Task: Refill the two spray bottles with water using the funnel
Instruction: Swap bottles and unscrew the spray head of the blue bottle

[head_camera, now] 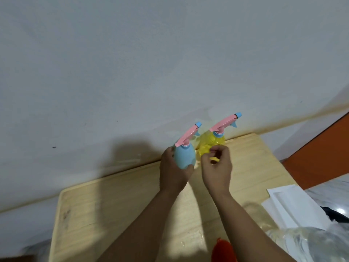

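Two spray bottles with pink trigger heads stand at the far edge of the wooden table, against the wall. My left hand is wrapped around the body of the blue spray bottle, which is upright. My right hand is curled in front of the lower part of the yellow spray bottle, fingers touching it; whether it grips the bottle is unclear. An orange-red object, possibly the funnel, shows at the bottom edge, partly cut off.
A large clear plastic water container lies at the bottom right. Beside it sits a white foam tray. The white wall rises right behind the bottles. Wet patches glisten on the table near the front.
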